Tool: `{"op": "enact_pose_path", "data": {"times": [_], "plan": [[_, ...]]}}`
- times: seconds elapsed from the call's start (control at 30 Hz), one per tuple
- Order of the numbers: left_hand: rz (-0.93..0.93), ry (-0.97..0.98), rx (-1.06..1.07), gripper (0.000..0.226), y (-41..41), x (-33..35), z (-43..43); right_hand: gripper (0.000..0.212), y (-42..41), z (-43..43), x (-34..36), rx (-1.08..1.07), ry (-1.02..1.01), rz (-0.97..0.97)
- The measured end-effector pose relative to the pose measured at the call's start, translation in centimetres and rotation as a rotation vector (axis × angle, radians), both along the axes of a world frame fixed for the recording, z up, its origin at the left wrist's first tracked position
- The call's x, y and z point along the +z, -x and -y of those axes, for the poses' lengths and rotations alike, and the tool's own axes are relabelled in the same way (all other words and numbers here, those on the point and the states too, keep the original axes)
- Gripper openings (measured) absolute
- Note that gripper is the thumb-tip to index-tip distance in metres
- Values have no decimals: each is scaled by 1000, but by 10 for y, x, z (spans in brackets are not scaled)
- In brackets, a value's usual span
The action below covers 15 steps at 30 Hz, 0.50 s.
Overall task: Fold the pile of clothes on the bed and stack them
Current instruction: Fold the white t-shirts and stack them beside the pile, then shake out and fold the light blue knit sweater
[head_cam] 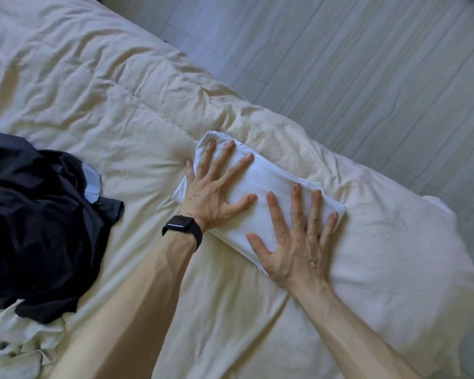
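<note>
Well to the left of the folded white garment [268,187], a crumpled pile of dark navy clothes [33,214] lies on the cream duvet [93,91]. A pale blue piece [92,184] shows at the pile's edge nearest the garment. Paler crumpled fabric [17,348] sits at the bottom left, further from the garment still.

You wear a black smartwatch [182,228] on your left wrist, just left of the garment. Your left hand [214,190] presses flat on the garment's left end, fingers straight and spread apart, the thumb towards your other hand. The garment itself is a long, neat rectangle lying slantwise on the duvet near the bed's edge. Your right hand [298,242] presses flat on its right end, fingers likewise straight and splayed. Beyond the garment, to the right, runs a grey plank floor [367,64].
</note>
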<state>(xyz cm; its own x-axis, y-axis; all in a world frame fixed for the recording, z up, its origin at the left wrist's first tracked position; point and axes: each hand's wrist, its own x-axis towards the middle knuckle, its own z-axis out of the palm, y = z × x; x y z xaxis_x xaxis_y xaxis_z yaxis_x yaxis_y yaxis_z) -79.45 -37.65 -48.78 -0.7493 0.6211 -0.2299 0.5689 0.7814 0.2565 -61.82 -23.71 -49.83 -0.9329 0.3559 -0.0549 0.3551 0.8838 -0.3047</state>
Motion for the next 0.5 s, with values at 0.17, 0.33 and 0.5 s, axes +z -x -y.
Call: {"op": "enact_pose_path", "data": {"times": [0.17,0.33,0.5], "plan": [[44,233,-42,72,-3,35,-10,83,-2,-11,31,10,108,175],[-84,255,-21,59,-46,124,-2,65,-39,-48,113,83,129,402],[123,84,397,61,-189,221,57,43,-90,-29,240,373,103,302]]}}
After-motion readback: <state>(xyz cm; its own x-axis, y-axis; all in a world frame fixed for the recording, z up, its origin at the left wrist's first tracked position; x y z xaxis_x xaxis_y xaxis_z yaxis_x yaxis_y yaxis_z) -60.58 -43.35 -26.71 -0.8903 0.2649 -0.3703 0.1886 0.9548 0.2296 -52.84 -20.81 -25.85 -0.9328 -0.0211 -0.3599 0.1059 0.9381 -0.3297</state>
